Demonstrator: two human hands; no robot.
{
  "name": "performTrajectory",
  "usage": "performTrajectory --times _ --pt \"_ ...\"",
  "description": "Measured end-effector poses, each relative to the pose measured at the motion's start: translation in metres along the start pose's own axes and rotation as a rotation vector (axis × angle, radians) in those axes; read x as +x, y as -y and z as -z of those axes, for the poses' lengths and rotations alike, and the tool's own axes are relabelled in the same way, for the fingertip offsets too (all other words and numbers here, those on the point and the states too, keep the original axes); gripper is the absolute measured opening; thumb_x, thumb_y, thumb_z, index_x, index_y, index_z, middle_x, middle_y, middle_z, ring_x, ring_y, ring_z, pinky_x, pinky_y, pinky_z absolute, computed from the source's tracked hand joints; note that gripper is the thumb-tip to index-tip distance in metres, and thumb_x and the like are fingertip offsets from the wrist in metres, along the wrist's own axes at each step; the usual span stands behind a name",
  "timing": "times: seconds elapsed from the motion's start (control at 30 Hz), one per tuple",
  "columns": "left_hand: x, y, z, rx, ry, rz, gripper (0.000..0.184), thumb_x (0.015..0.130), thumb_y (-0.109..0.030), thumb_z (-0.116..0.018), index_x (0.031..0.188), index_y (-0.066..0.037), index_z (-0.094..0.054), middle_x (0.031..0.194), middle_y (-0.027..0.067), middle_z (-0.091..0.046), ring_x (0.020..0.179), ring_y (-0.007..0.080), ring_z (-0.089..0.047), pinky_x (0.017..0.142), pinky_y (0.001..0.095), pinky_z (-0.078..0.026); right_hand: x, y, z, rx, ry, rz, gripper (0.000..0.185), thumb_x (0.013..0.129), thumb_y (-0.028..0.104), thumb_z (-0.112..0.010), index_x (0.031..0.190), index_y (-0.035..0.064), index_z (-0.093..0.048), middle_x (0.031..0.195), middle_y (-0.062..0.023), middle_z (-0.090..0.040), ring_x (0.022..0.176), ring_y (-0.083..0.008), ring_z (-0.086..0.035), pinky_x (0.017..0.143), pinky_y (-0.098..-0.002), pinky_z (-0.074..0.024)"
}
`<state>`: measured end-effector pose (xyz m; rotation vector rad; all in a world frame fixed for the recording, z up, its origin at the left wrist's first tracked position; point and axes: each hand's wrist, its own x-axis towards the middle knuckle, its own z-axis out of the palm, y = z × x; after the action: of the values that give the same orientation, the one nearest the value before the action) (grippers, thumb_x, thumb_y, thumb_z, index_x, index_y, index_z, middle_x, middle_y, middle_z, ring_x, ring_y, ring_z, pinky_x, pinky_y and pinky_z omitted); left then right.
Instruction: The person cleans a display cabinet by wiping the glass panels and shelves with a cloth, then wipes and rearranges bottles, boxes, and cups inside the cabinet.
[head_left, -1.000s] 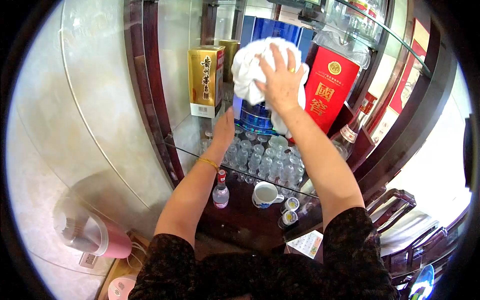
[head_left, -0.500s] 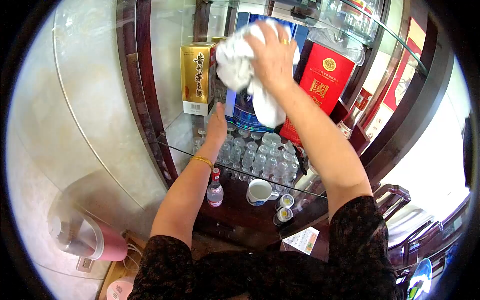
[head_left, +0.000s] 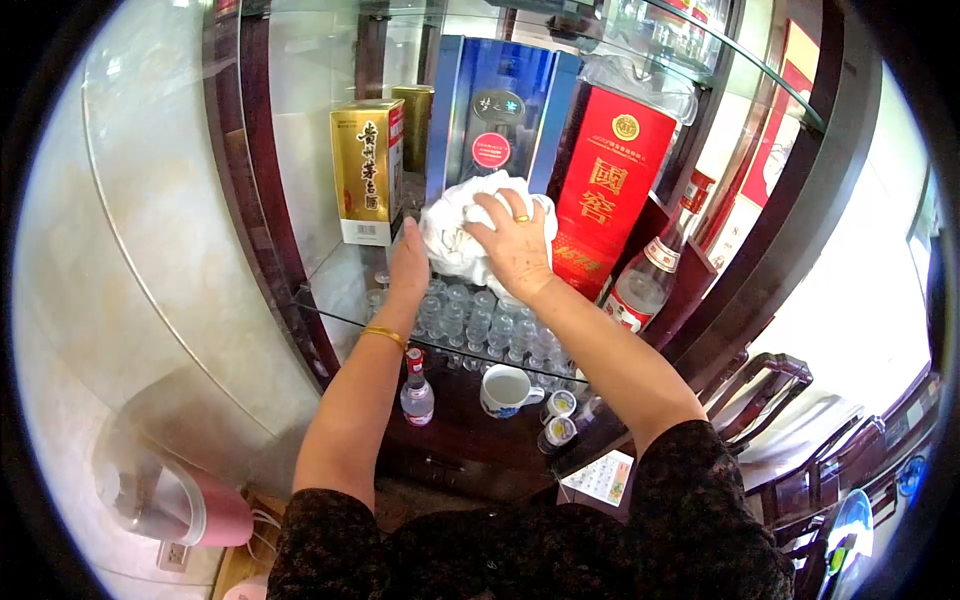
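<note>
My right hand (head_left: 515, 245) presses a bunched white cloth (head_left: 455, 235) against the lower front of a tall blue box (head_left: 510, 80), its fingers curled into the cloth. Beside the box's lower left edge, my left hand (head_left: 408, 265) points upward with its fingers straight; whether it touches the box I cannot tell. A gold box (head_left: 365, 165) stands just left of that hand. To the right of the cloth leans a red box (head_left: 620, 170). Small stemmed glasses (head_left: 480, 325) sit in rows under my hands, partly covered by the cloth and right forearm.
A glass shelf edge (head_left: 440, 345) runs below the glasses. Lower down are a small clear bottle (head_left: 417, 395), a white mug (head_left: 508, 390) and two small jars (head_left: 558, 420). A larger bottle (head_left: 645, 280) stands at right, near the dark cabinet post (head_left: 770, 220).
My right hand has brought the cloth down from the blue box's upper part to its lower front, uncovering the label. My left hand stays by the box's left edge. The view has shifted slightly.
</note>
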<state>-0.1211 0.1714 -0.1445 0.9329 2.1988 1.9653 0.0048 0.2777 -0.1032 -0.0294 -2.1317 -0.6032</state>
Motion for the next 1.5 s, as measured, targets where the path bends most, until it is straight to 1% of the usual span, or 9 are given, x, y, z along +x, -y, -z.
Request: performTrajectory --times 0.27,0.4,0.47,0.73,0.97,1.07,1.2,1.4,1.5 --pt "0.018 0.031 -0.011 -0.195 0.060 -0.087 0.073 0.094 -0.051 -0.018 0.120 0.011 -0.048 0.123 0.0238 -0.051 0.118 0.0307 -0.046 0.102 0.0330 -0.030 0.046 -0.066 0.076 -0.205 -0.351 -0.374 0.037 0.060 0.008 -0.066 0.095 0.0176 -0.062 0.121 -0.0061 -0.049 0.115 -0.0307 -0.040 0.090 -0.0571 -0.0285" --pt "0.031 0.051 -0.015 -0.219 0.120 -0.078 0.072 0.094 -0.053 -0.018 0.125 0.006 -0.046 0.127 0.0153 -0.050 0.119 0.0251 -0.045 0.101 0.0315 -0.030 0.009 -0.064 0.059 -0.252 -0.187 -0.386 0.054 0.054 0.006 -0.072 0.105 0.0205 -0.061 0.123 -0.0060 -0.047 0.119 -0.0314 -0.038 0.089 -0.0512 -0.0294" --pt "0.034 0.055 -0.014 -0.211 0.132 -0.084 0.072 0.094 -0.053 -0.018 0.126 0.006 -0.045 0.127 0.0151 -0.049 0.119 0.0250 -0.045 0.101 0.0315 -0.031 -0.010 -0.049 0.046 -0.317 -0.150 -0.394 0.030 0.068 0.014 -0.060 0.098 0.0189 -0.062 0.120 -0.0067 -0.049 0.113 -0.0274 -0.042 0.082 -0.0499 -0.0329" --pt "0.020 0.035 -0.008 -0.118 0.098 -0.090 0.071 0.095 -0.050 -0.019 0.119 0.010 -0.048 0.123 0.0230 -0.051 0.120 0.0300 -0.045 0.102 0.0329 -0.030 -0.048 0.015 0.037 -0.072 0.374 -0.589 0.034 0.065 0.026 -0.068 0.098 0.0166 -0.064 0.115 -0.0073 -0.050 0.110 -0.0310 -0.042 0.083 -0.0506 -0.0360" --pt "0.017 0.032 -0.011 -0.224 0.059 -0.062 0.068 0.095 -0.048 -0.022 0.117 0.010 -0.050 0.121 0.0226 -0.053 0.117 0.0297 -0.047 0.100 0.0330 -0.031 -0.040 0.001 0.049 0.451 0.726 -0.618 0.064 0.072 0.043 -0.066 0.128 0.0189 -0.046 0.131 -0.0127 -0.042 0.121 -0.0371 -0.038 0.093 -0.0540 -0.0366" --pt "0.023 0.038 -0.014 -0.224 0.035 -0.081 0.066 0.095 -0.047 -0.023 0.117 0.009 -0.051 0.120 0.0223 -0.053 0.116 0.0295 -0.048 0.099 0.0333 -0.033 -0.045 0.030 0.057 0.171 0.756 -0.550 0.062 0.073 0.047 -0.064 0.126 0.0188 -0.047 0.132 -0.0133 -0.041 0.122 -0.0343 -0.037 0.097 -0.0507 -0.0350" --pt "0.028 0.045 -0.015 -0.235 -0.003 -0.151 0.065 0.095 -0.046 -0.024 0.116 0.009 -0.052 0.118 0.0230 -0.054 0.115 0.0314 -0.049 0.098 0.0342 -0.035 -0.041 0.033 0.056 0.257 0.870 -0.435 0.052 0.073 0.031 -0.067 0.121 0.0190 -0.052 0.126 -0.0143 -0.045 0.118 -0.0327 -0.042 0.097 -0.0439 -0.0376" --pt "0.012 0.026 -0.009 -0.139 0.016 -0.115 0.068 0.094 -0.049 -0.023 0.110 0.009 -0.056 0.112 0.0249 -0.057 0.110 0.0351 -0.051 0.094 0.0359 -0.037 -0.043 0.046 0.055 0.451 0.662 -0.300 0.043 0.066 0.013 -0.068 0.109 0.0129 -0.058 0.113 -0.0120 -0.055 0.104 -0.0288 -0.055 0.091 -0.0394 -0.0432" --pt "0.010 0.020 0.000 -0.050 0.065 -0.109 0.067 0.094 -0.049 -0.026 0.110 0.009 -0.056 0.111 0.0254 -0.057 0.106 0.0362 -0.053 0.091 0.0369 -0.038 -0.038 0.038 0.063 0.849 0.415 -0.668 0.046 0.069 0.018 -0.069 0.112 0.0077 -0.058 0.115 -0.0158 -0.056 0.107 -0.0289 -0.055 0.092 -0.0349 -0.0436"
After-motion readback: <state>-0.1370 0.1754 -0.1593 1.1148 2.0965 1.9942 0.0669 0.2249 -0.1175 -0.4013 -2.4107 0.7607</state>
